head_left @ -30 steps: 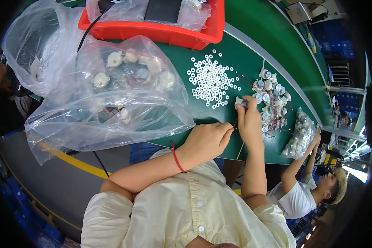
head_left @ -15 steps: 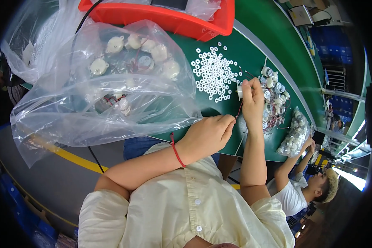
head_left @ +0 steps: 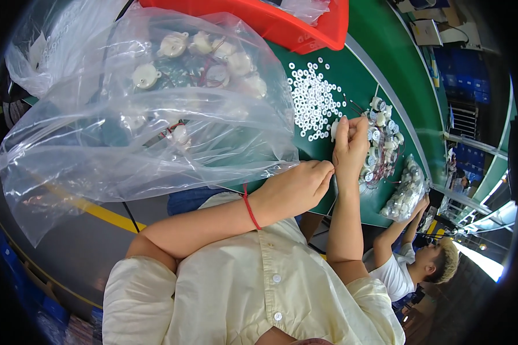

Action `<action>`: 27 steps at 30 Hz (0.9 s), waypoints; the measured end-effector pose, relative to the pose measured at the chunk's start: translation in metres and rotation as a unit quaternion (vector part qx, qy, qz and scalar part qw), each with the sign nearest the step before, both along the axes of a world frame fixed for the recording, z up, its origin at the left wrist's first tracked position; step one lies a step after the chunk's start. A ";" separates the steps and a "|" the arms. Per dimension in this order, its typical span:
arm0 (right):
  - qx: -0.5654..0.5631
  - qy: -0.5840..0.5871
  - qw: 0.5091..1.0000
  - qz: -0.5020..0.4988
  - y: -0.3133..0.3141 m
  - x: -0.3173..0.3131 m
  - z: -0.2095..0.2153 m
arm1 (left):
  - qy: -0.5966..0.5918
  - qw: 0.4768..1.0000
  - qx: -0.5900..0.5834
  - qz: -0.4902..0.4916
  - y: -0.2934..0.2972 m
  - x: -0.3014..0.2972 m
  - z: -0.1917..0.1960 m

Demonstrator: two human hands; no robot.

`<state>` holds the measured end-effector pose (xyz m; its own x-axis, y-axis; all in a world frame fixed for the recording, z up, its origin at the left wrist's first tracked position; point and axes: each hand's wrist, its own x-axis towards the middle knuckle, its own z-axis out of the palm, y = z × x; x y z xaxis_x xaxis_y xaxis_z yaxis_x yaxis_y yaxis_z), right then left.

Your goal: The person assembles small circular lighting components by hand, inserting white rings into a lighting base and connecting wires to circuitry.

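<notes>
My right hand (head_left: 351,146) is raised over the green table (head_left: 362,69), fingers pinched on a small white round part (head_left: 334,130) with thin dark wires. My left hand (head_left: 302,187) is curled shut just left of it, fingertips near the right wrist; what it pinches is hidden. Several small white rings (head_left: 313,100) lie scattered on the table beyond both hands. A heap of small round wired parts (head_left: 380,144) sits right of my right hand.
A large clear plastic bag (head_left: 155,115) of white round wired parts fills the left. A red bin (head_left: 293,26) stands at the back. A smaller filled clear bag (head_left: 406,192) lies at the table's right edge. Another person (head_left: 408,259) works at lower right.
Both hands have stayed together while the view shifted; the right hand has lifted slightly with the small part, and the plastic bag now fills more of the picture.
</notes>
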<state>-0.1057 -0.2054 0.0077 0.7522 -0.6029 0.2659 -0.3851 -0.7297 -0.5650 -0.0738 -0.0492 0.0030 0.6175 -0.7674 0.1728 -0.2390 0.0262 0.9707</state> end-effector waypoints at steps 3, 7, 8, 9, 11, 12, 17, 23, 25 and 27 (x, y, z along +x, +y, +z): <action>0.019 0.016 1.000 -0.018 0.004 0.002 0.003 | 0.012 1.000 -0.007 0.002 0.000 0.000 0.000; 0.032 0.023 0.998 -0.042 0.003 0.004 0.005 | 0.022 1.000 -0.010 0.003 -0.001 -0.001 -0.002; 0.027 0.026 0.999 -0.040 0.002 0.005 0.004 | 0.023 1.000 -0.009 0.006 0.000 -0.001 -0.002; 0.021 0.029 0.999 -0.038 0.003 0.005 0.003 | 0.026 1.000 -0.010 0.005 0.000 -0.002 -0.003; 0.013 0.030 0.999 -0.034 0.004 0.006 0.004 | 0.031 0.999 -0.013 0.002 0.000 -0.001 -0.003; 0.005 0.030 0.999 -0.032 0.004 0.006 0.004 | 0.033 0.999 -0.011 -0.005 0.000 0.000 -0.003; -0.040 0.031 0.998 -0.037 0.004 0.003 -0.002 | 0.039 0.999 -0.014 -0.013 0.000 0.000 -0.003; -0.171 -0.003 0.985 -0.031 0.003 0.001 -0.017 | 0.034 0.999 -0.013 -0.023 -0.001 -0.001 -0.003; -0.179 -0.006 0.983 -0.028 0.003 0.001 -0.016 | 0.029 0.999 0.002 -0.026 0.000 0.000 -0.002; -0.175 0.038 0.984 0.008 0.001 0.001 -0.012 | 0.023 0.999 -0.004 -0.023 0.000 0.000 -0.002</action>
